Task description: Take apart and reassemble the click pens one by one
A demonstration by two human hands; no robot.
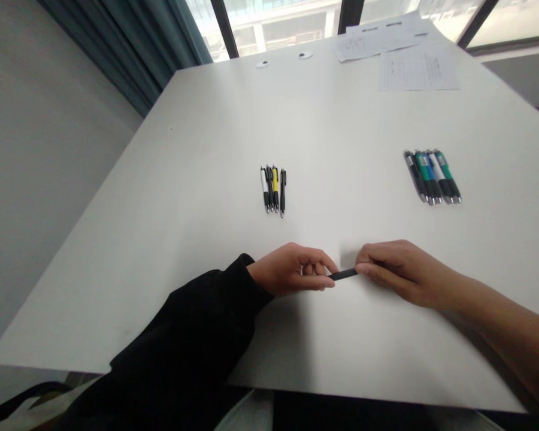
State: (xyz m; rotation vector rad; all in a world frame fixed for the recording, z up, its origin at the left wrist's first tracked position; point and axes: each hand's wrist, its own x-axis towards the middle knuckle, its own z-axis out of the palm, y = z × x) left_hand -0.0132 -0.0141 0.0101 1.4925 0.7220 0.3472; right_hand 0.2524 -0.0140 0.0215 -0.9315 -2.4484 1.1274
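Between my two hands lies a black pen barrel, held level just above the white table. My left hand pinches one end of it with thumb and fingertips. My right hand grips the other end between thumb and forefinger, and the middle of the barrel shows between them. Ahead of my hands, a small group of retractable pens in white, yellow and black lies side by side. Further right lies a second group of pens with green, blue and white barrels.
Printed paper sheets lie at the far right of the table. Two small white round fittings sit near its far edge. Windows and a dark curtain stand beyond it, and a grey wall fills the left.
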